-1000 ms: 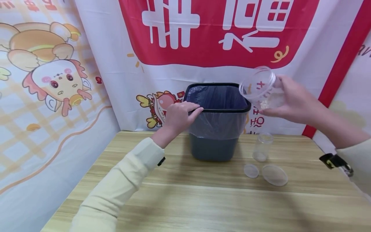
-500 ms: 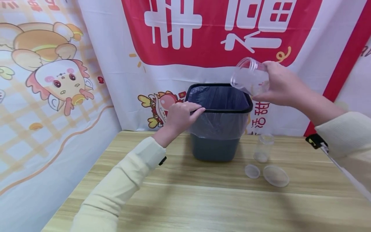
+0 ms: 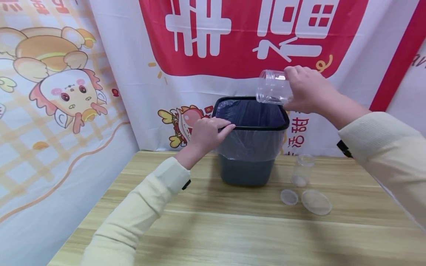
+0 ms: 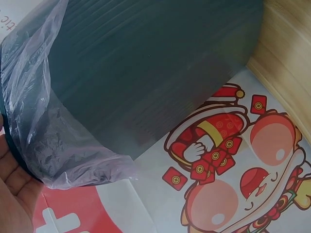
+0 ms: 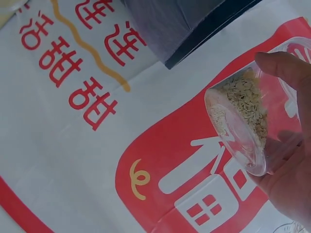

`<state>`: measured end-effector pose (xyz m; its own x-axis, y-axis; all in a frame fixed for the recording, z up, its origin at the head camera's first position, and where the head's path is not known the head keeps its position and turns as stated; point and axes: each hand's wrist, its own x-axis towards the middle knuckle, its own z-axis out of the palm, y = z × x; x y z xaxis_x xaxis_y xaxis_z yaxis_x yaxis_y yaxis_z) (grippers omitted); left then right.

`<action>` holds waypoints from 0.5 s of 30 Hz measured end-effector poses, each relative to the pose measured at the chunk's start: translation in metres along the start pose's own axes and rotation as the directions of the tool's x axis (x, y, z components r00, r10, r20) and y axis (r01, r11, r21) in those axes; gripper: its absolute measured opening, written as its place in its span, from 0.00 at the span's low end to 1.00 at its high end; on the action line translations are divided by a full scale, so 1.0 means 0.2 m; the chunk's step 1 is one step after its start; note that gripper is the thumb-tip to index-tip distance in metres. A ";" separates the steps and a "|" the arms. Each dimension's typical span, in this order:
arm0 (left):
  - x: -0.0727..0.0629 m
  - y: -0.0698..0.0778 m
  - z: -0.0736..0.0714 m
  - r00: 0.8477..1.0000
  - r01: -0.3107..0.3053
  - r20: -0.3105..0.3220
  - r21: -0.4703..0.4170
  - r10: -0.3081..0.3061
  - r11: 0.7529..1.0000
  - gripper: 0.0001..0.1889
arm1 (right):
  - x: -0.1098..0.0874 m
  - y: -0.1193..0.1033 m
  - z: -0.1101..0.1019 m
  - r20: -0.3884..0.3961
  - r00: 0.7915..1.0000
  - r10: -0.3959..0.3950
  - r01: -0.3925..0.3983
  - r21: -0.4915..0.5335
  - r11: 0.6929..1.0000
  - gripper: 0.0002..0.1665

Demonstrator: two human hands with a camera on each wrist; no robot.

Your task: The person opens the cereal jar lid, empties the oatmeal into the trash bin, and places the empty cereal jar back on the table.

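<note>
A dark grey trash bin (image 3: pixel 245 173) with a black rim and a clear plastic liner (image 3: pixel 250 146) stands at the back of the table. My left hand (image 3: pixel 207 133) grips its rim at the near left corner, and in the left wrist view the fingers (image 4: pixel 17 184) curl over that edge. Above the bin's right side, my right hand (image 3: pixel 307 90) holds a clear plastic jar (image 3: pixel 272 88) by its base end, lying nearly sideways with its mouth to the left. Pale flaky grain (image 5: pixel 247 104) sits inside near the base in the right wrist view.
Right of the bin, a smaller clear jar (image 3: pixel 303 170) stands on the wooden table (image 3: pixel 233 236). Two translucent round lids lie before it, a small lid (image 3: pixel 289 197) and a larger lid (image 3: pixel 316 202). A printed cloth (image 3: pixel 186 85) hangs right behind the bin.
My right hand has moved left with the jar and tipped it from slanting upward to nearly sideways at the bin's edge. The left hand has kept its grip on the rim.
</note>
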<state>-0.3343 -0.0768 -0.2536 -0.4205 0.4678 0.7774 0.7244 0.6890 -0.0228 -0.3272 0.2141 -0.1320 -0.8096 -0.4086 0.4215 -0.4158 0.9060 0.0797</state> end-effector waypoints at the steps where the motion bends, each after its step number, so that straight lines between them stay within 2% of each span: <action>1: 0.00 0.00 0.00 1.000 0.001 0.001 -0.001 -0.001 1.000 0.12 | 0.01 -0.01 0.00 0.008 1.000 -0.007 0.007 -0.022 1.000 0.62; 9: 0.00 0.00 0.00 1.000 0.003 0.003 0.007 -0.003 1.000 0.12 | 0.08 -0.02 0.05 0.041 0.993 -0.113 0.118 -0.191 0.974 0.58; 15: 0.00 0.00 0.00 1.000 0.003 0.014 0.005 -0.003 1.000 0.13 | 0.10 -0.02 0.08 0.043 0.987 -0.157 0.163 -0.278 0.947 0.59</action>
<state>-0.3346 -0.0778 -0.2533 -0.4303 0.4734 0.7686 0.7206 0.6930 -0.0234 -0.3487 0.1997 -0.1385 -0.7515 -0.5500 0.3643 -0.4100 0.8220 0.3953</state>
